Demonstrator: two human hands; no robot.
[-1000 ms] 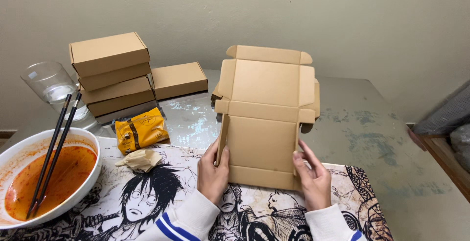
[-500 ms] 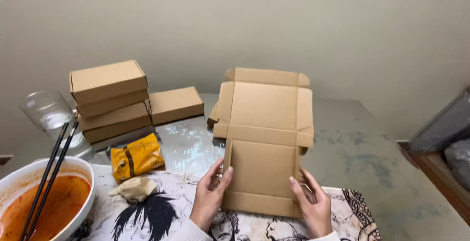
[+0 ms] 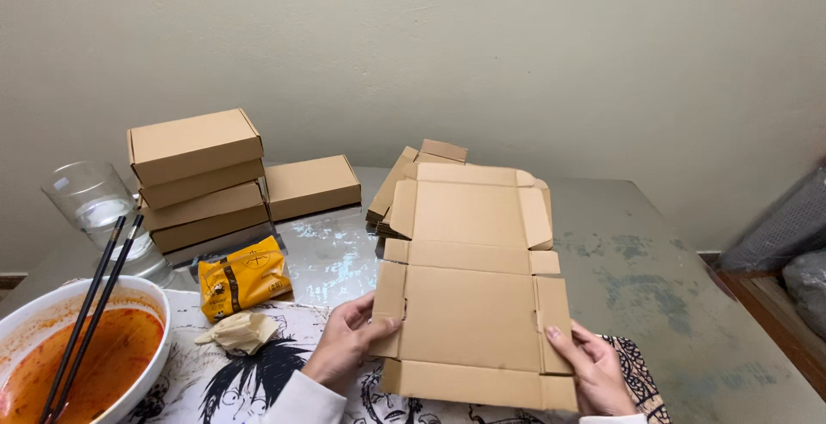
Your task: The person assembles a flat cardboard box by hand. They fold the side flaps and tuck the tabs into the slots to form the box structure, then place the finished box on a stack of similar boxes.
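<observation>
Both hands hold a flat, unfolded brown cardboard box blank [image 3: 469, 290] near the front edge of the table, its far flaps tilted up. The left hand [image 3: 344, 346] grips the blank's left side flap, thumb on top and the other fingers curled underneath, pinching the card. The right hand [image 3: 594, 371] holds the near right corner the same way, thumb lying on the face and the other fingers hidden behind. Just beyond the blank lies a small pile of more flat brown card blanks [image 3: 404, 187]. Far left stands a stack of folded brown cardboard boxes [image 3: 198, 179], with one more folded brown box [image 3: 311, 185] beside it on the grey-green table [image 3: 671, 303]. Nearer on the left sit a yellow foil packet [image 3: 243, 278], a crumpled beige tissue [image 3: 238, 332], a clear glass tumbler [image 3: 93, 204], and a white bowl of orange-red broth [image 3: 82, 364] with black chopsticks [image 3: 90, 312] leaning in it. A black-and-white comic-print cloth [image 3: 215, 381] lies under the hands.
</observation>
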